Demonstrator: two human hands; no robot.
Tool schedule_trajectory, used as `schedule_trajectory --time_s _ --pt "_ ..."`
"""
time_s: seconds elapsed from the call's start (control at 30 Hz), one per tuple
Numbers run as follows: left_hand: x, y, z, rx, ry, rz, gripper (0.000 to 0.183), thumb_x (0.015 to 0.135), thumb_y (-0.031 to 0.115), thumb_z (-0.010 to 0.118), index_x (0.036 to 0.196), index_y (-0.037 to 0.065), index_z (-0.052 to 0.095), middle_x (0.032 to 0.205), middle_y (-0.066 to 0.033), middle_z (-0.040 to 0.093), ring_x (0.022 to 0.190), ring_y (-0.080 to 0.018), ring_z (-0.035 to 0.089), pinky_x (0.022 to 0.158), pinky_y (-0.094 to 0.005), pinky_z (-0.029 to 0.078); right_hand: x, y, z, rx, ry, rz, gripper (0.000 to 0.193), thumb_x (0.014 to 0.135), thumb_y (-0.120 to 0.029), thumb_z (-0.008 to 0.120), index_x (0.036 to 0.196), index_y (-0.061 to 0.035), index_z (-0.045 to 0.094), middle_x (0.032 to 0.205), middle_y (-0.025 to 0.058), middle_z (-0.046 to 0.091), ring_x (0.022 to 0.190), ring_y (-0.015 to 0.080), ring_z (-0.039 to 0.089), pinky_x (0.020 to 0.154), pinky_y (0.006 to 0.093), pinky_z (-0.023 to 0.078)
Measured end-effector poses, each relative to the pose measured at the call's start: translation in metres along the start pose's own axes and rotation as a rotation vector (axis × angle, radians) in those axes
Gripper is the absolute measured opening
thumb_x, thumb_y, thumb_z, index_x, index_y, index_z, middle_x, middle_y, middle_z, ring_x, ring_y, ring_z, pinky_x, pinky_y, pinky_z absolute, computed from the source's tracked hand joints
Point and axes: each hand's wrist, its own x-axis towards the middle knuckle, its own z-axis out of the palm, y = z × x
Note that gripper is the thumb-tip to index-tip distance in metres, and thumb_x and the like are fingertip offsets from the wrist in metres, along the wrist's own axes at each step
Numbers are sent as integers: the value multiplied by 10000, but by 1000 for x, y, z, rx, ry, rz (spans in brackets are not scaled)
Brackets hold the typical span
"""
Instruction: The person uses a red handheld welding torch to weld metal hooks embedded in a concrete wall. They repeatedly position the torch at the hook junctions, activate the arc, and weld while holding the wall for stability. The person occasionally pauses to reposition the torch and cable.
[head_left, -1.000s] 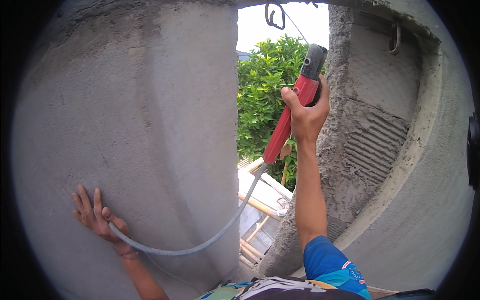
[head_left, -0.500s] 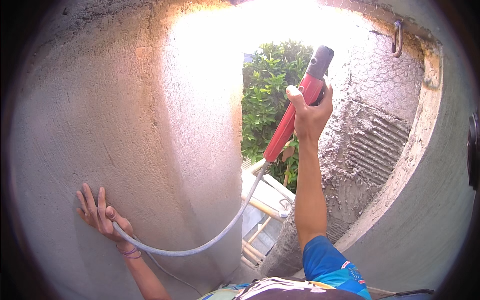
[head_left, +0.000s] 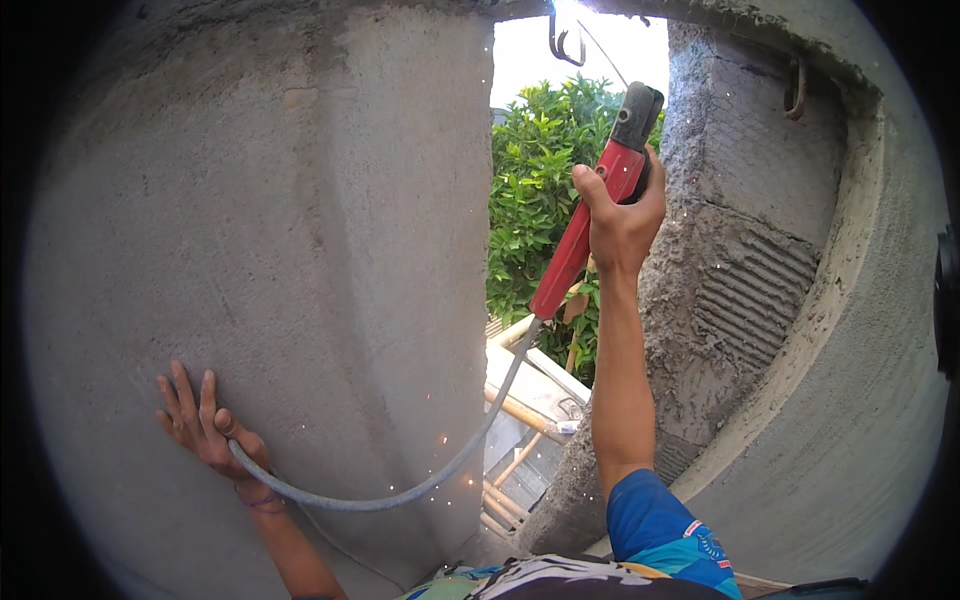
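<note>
My right hand (head_left: 627,225) is raised and wrapped around the red grip of a welding electrode holder (head_left: 572,255) with dark jaws. A thin welding rod (head_left: 603,52) slants up and left from the jaws to a bright arc at the top edge, close to a metal hook (head_left: 563,38). From the holder's lower end a grey cable (head_left: 380,503) sags across to my left hand (head_left: 210,425). That hand lies against the concrete wall (head_left: 250,250) with fingers spread, the cable passing by its thumb. What the rod tip touches is lost in glare.
A second metal hook (head_left: 796,90) hangs at upper right. Rough, ridged mortar (head_left: 755,290) covers the right wall beside a curved concrete edge (head_left: 800,390). Through the gap show a leafy bush (head_left: 540,190) and bamboo poles (head_left: 515,465) below. Sparks fall past the cable.
The broad white glare has shrunk to a small bright point, uncovering the rod and the near hook. Sparks now show in the air. Both hands have barely moved.
</note>
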Motion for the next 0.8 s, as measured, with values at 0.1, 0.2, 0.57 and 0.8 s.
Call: schedule_trajectory --time_s 0.1,0.2,0.57,0.8 --pt "1 0 1 -7 19 17 591 1101 377 171 1188 118 695 1419 -94 585 1438 -286 403 1235 -482 178 1 -1 1 -13 -4 7 746 748 -193 826 1349 63 467 1018 119 662 888 182 671 822 314 548" --pt "5 2 3 -13 73 69 586 1102 369 175 1178 117 699 1413 -92 589 1437 -287 404 1237 -482 178 3 -1 1 -12 -5 12 708 750 -201 824 1320 53 490 1001 111 658 877 175 666 813 312 545" --pt "7 6 1 -20 49 55 576 1099 374 175 1161 152 702 1407 -67 593 1431 -251 413 1247 -466 177 -39 -1 -28 51 45 25 661 760 -191 836 1289 51 522 978 70 625 850 140 626 772 283 527" --pt "1 -2 5 8 57 41 568 1097 380 186 1152 163 708 1391 -69 606 1420 -258 428 1241 -472 194 -42 0 -37 65 41 18 644 767 -192 835 1285 35 527 950 50 602 819 129 600 777 282 512"
